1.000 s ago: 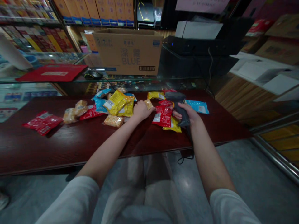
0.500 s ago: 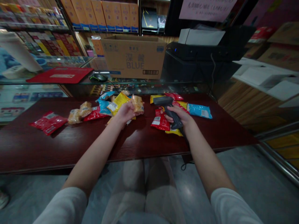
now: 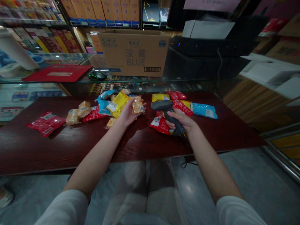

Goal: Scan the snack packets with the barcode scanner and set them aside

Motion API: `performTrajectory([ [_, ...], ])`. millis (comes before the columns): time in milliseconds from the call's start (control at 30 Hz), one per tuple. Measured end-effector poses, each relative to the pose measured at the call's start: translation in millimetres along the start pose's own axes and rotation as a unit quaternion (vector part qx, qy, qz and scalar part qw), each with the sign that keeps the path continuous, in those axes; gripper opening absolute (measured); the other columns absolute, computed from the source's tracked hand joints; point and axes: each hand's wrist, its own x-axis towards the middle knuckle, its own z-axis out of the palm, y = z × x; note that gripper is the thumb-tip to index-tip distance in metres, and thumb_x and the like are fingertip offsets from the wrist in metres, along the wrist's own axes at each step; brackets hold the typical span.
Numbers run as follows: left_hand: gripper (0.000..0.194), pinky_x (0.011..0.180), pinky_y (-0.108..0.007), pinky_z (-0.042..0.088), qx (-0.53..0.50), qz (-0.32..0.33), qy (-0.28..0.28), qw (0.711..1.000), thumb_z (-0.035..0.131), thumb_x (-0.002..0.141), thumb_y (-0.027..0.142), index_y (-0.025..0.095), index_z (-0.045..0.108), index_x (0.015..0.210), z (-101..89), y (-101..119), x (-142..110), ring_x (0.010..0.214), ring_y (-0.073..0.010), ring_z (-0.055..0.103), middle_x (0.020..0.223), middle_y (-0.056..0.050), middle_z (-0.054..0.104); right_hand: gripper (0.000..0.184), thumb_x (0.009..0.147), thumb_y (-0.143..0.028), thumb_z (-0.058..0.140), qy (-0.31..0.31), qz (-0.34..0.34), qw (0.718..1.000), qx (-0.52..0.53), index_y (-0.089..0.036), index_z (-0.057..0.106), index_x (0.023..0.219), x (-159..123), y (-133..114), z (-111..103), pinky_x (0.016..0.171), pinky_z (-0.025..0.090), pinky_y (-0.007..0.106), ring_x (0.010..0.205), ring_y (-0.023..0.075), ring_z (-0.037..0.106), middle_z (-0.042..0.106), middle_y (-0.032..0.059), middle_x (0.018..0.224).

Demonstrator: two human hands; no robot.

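My left hand (image 3: 128, 113) is closed on a clear-wrapped snack pack (image 3: 138, 105), whose small barcode label faces me. My right hand (image 3: 179, 120) grips a dark barcode scanner (image 3: 167, 109) by its handle, its head pointing left toward the held pack. Just beyond my left hand lie a yellow bag (image 3: 120, 101), a blue bag (image 3: 103, 106) and a red bag (image 3: 95, 113). Around the scanner are a red bag (image 3: 159, 124), a yellow bag (image 3: 160, 97) and a blue bag (image 3: 203, 110). Part of the red bag is hidden by the scanner and fingers.
The dark wooden table (image 3: 70, 147) also bears a red packet (image 3: 47, 123) and wrapped snacks (image 3: 78, 113) at left. Behind it, a glass counter carries a cardboard box (image 3: 134, 53), a mouse (image 3: 97, 75) and a red mat (image 3: 59, 72). A shoe (image 3: 6, 198) shows at lower left.
The snack pack in my left hand has turned so its barcode label shows more plainly. The scanner has shifted slightly and its head sits a little lower. The view has moved a bit.
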Motion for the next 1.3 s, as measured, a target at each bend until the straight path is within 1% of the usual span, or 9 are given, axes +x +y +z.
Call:
performTrajectory([
  [200,0.035,0.098,-0.041,0.056,0.042,0.017,0.034,0.998,0.061,0.089,0.043,0.018,0.065,0.114,0.0,-3.6,-2.0,0.125,-0.0254,0.063,0.128,-0.009,0.07,0.043,0.076,-0.041,0.083,-0.004,0.012,1.0,0.026,-0.02,0.055,0.101,-1.0,-2.2,3.6,0.037,0.034,0.017,0.044,0.0029,0.044,0.063,-0.0022,0.084],
  [467,0.038,0.092,-0.038,0.057,0.188,0.151,0.033,0.97,0.061,0.09,0.05,0.018,0.063,0.111,-7.6,-2.1,5.9,0.103,-0.0225,0.068,0.11,-0.007,0.071,0.044,0.077,-0.043,0.08,0.019,-0.003,1.0,0.006,-0.021,0.052,0.103,-7.6,-6.1,-1.4,0.037,0.033,0.019,0.042,0.0056,0.041,0.064,-0.0022,0.072],
  [533,0.04,0.099,-0.042,0.052,0.337,0.261,0.088,0.9,0.062,0.089,0.053,0.018,0.063,0.109,-12.2,6.1,4.2,0.107,-0.0243,0.065,0.109,-0.008,0.069,0.043,0.075,-0.043,0.08,0.05,-0.033,0.998,-0.003,-0.022,0.053,0.101,-11.9,-10.0,-4.8,0.037,0.031,0.02,0.042,0.0071,0.041,0.062,-0.0035,0.065],
  [633,0.043,0.112,-0.049,0.041,0.544,0.396,0.173,0.719,0.065,0.088,0.048,0.018,0.062,0.119,-16.5,24.4,-8.0,0.124,-0.0303,0.056,0.124,-0.013,0.063,0.042,0.073,-0.045,0.08,0.1,-0.074,0.992,-0.011,-0.022,0.055,0.096,-19.0,-18.5,-14.7,0.038,0.029,0.02,0.042,0.0083,0.04,0.055,-0.0055,0.054],
  [700,0.049,0.114,-0.055,0.037,0.622,0.415,0.228,0.624,0.064,0.089,0.042,0.019,0.058,0.132,-17.3,35.5,-19.3,0.132,-0.0358,0.049,0.136,-0.017,0.056,0.041,0.071,-0.048,0.08,0.134,-0.093,0.986,-0.013,-0.022,0.057,0.093,-23.2,-23.9,-25.5,0.038,0.029,0.02,0.042,0.0081,0.039,0.052,-0.0057,0.052],
  [800,0.055,0.111,-0.066,0.032,0.695,0.367,0.279,0.551,0.062,0.09,0.037,0.019,0.053,0.141,-18.4,42.5,-29.8,0.136,-0.0444,0.043,0.144,-0.022,0.049,0.041,0.07,-0.05,0.079,0.184,-0.122,0.975,-0.014,-0.022,0.06,0.093,-28.3,-29.4,-45.4,0.037,0.029,0.021,0.043,0.0065,0.037,0.061,-0.0016,0.064],
  [1000,0.061,0.11,-0.071,0.027,0.767,0.239,0.272,0.529,0.058,0.09,0.041,0.011,0.052,0.143,-25.1,32.1,-23.5,0.139,-0.0499,0.04,0.147,-0.03,0.047,0.034,0.071,-0.047,0.076,0.248,-0.126,0.96,-0.02,-0.021,0.063,0.089,-35.4,-30.8,-76.2,0.037,0.032,0.021,0.046,0.0063,0.04,0.068,0.0033,0.081],
  [1133,0.062,0.117,-0.072,0.014,0.769,0.29,0.263,0.506,0.055,0.092,0.04,0.009,0.047,0.146,-19.0,23.0,-22.5,0.145,-0.0456,0.034,0.154,-0.028,0.041,0.032,0.07,-0.042,0.079,0.256,-0.111,0.96,0.02,-0.02,0.064,0.089,-34.4,-28.7,-81.0,0.039,0.035,0.019,0.048,0.0054,0.041,0.067,0.0024,0.081],
  [1300,0.056,0.118,-0.056,0.031,0.781,0.327,0.094,0.524,0.05,0.096,0.035,0.008,0.046,0.144,12.0,-11.3,-19.6,0.141,-0.0369,0.044,0.147,-0.025,0.049,0.031,0.072,-0.04,0.079,0.242,-0.082,0.966,0.042,-0.019,0.062,0.086,-30.4,-26.5,-78.8,0.039,0.036,0.017,0.048,0.0057,0.041,0.063,0.0,0.069],
])
